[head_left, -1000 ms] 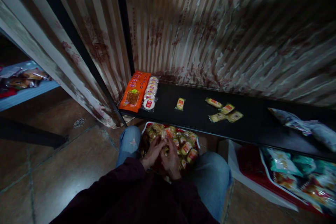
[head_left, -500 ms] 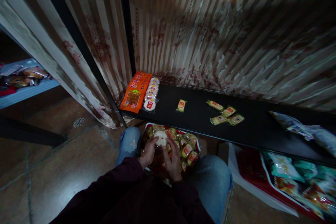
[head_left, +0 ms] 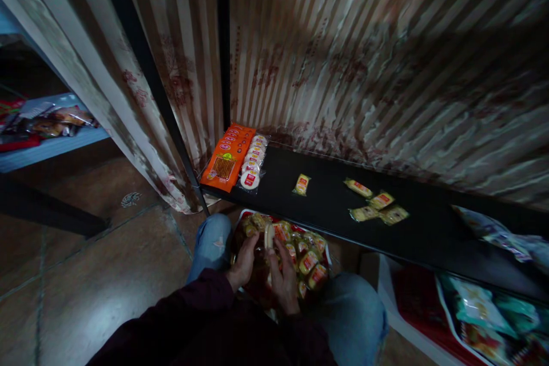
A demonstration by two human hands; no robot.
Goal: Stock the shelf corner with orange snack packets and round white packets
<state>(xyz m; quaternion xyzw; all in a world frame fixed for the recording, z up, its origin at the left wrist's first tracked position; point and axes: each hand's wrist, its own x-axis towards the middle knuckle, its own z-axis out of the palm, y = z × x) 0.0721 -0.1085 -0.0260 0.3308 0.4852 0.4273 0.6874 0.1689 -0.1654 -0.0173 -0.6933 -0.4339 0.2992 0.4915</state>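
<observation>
Between my knees sits a white-rimmed basket (head_left: 329, 257) filled with small yellow wrapped snack cakes (head_left: 309, 262). Above it a round white packaged cake (head_left: 269, 236) is turned edge-on. My right hand (head_left: 283, 277) grips this cake between thumb and fingers. Just to the left, my left hand (head_left: 244, 260) has its fingers stretched toward the cake, with a small gap showing between them. On the black shelf ahead lie a row of similar round white cakes (head_left: 253, 166) in clear wrap and an orange snack bag (head_left: 227, 157).
One yellow wrapped cake (head_left: 302, 185) and a small group of others (head_left: 380, 201) lie on the black shelf (head_left: 326, 206). Farther right are a silvery bag (head_left: 493, 229) and a bin (head_left: 446, 320) of green packets. A striped curtain (head_left: 291, 68) hangs behind, with metal posts (head_left: 223, 40) at left.
The round white cake has turned from face-up to edge-on, and my left fingers have come off it. The whole view has shifted slightly, so the shelf appears lower and farther right.
</observation>
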